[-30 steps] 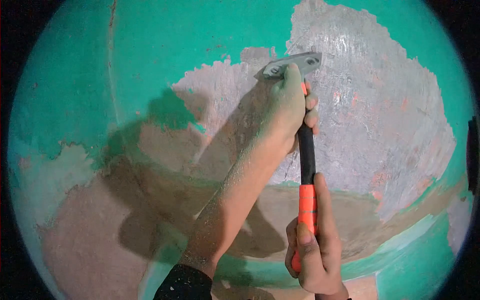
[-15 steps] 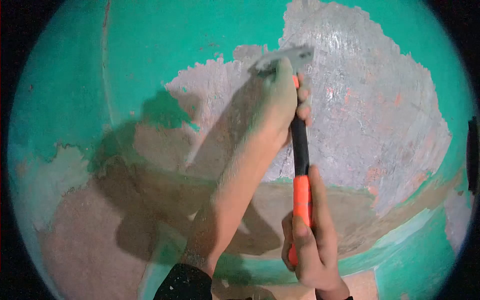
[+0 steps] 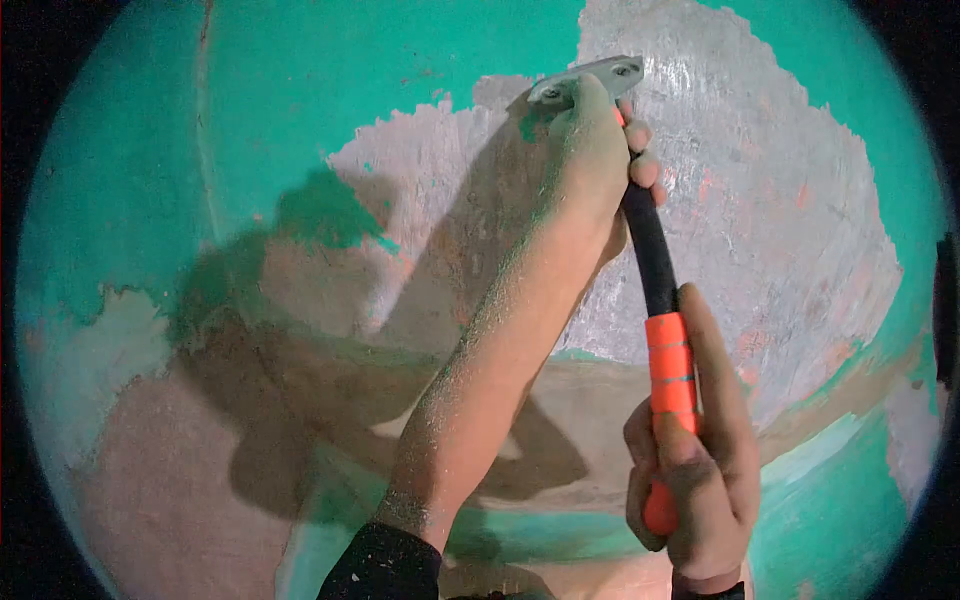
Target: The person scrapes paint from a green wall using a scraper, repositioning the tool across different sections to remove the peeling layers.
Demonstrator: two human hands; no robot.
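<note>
The fingers [image 3: 645, 172] of the left hand [image 3: 597, 150], in the head view, are wrapped around the upper neck of a scraper [image 3: 652, 260], with the thumb pressed up against its metal head [image 3: 600, 82]. The right hand [image 3: 708, 475] is clamped around the orange grip [image 3: 671, 365] lower down, one finger lying along its side. The scraper stands in front of a wall [image 3: 400, 65], its head slightly slanted near the upper edge of a bare grey patch [image 3: 745, 215], where green paint begins; whether the edge touches the surface cannot be told. The likeliest trouble, I judge, is at the left thumb: so close to the head, it could slide onto the edge or scrape the wall if the tool jerked on a stubborn spot. Because the head is slanted, a corner could dig in and gouge the surface if pressure fell unevenly. Pale flecks cover the left forearm [image 3: 505, 340], so dust between skin and handle might loosen the hold, and loose chips could drop onto the dark sleeve [image 3: 385, 565] below.
</note>
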